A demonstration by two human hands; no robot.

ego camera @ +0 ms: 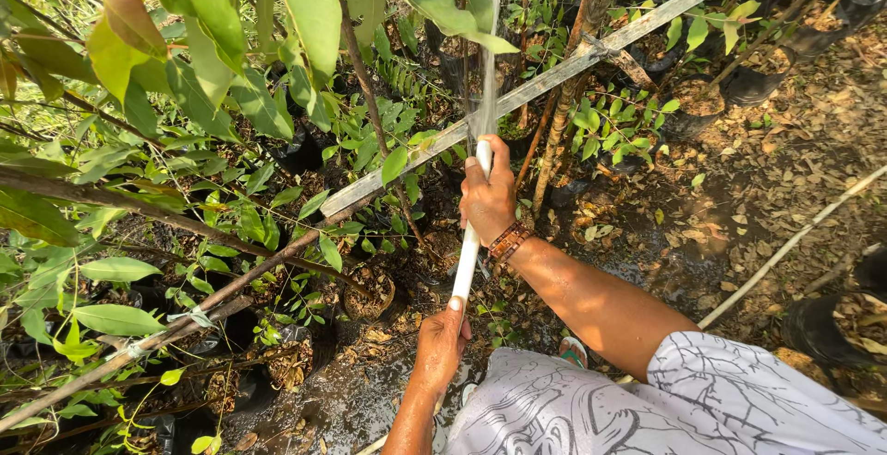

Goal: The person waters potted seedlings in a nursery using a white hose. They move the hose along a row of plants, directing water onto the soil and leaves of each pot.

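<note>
A white plastic pipe runs up the middle of the view, and both hands grip it. My right hand, with a beaded bracelet at the wrist, holds it just below its upper end. My left hand is closed around the lower part. A thin jet of water shoots from the pipe's top up into the leaves. Young potted saplings in black bags stand just left of the pipe.
A pale wooden rail crosses diagonally behind the hands, and a brown branch slants at the lower left. Big green leaves hang close at the top left. Dry leaves cover the ground at right; a thin pale stick lies there. The soil below is wet.
</note>
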